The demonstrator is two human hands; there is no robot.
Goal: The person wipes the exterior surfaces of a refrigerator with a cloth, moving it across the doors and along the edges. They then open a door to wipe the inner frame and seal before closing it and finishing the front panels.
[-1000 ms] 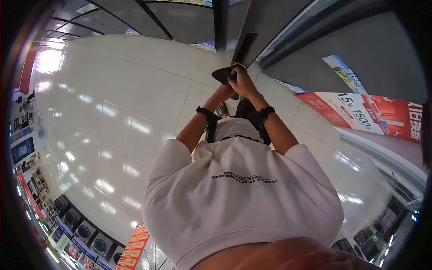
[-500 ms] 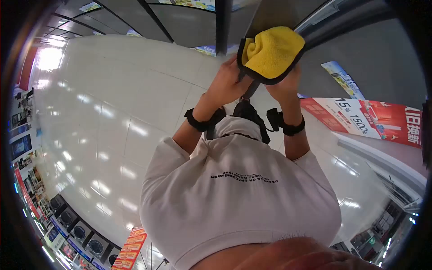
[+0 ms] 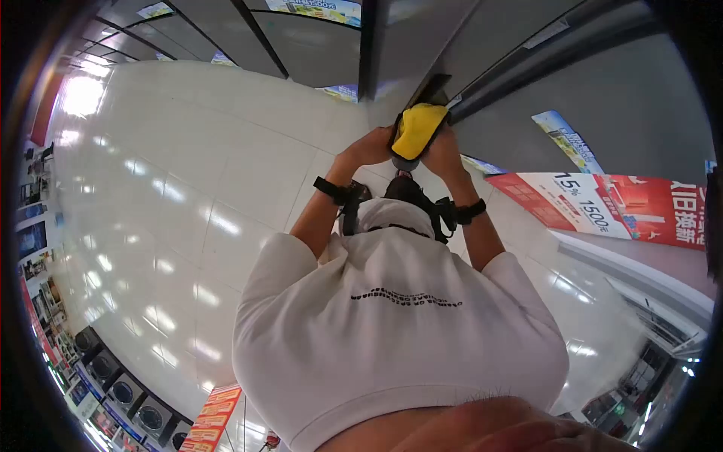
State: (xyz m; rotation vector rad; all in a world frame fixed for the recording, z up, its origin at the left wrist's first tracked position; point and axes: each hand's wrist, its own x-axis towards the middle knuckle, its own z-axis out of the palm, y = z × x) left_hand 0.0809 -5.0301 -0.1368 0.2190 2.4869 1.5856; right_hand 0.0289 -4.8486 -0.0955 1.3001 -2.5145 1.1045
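A yellow cloth (image 3: 419, 132) with black edging is bunched between my two hands, in front of dark grey appliance doors. My left hand (image 3: 375, 145) grips its left edge, fingers partly hidden behind it. On the right edge, my right hand (image 3: 443, 153) is closed, its fingers also largely covered by the fabric. Just beyond the cloth is a dark narrow strip (image 3: 431, 88) against the door surface; I cannot make out what it is. Black straps circle both of my wrists.
Tall grey doors (image 3: 512, 56) stand ahead, some bearing colourful stickers (image 3: 568, 142). To the right is a red and white promotional sign (image 3: 602, 205). Glossy tiled floor (image 3: 188, 188) spreads leftward. Front-loading washing machines (image 3: 124, 392) line the lower left, near an orange sign (image 3: 212, 420).
Both hands have drawn down and closer together with the yellow cloth. The cloth now looks smaller and more bunched, lower and further left.
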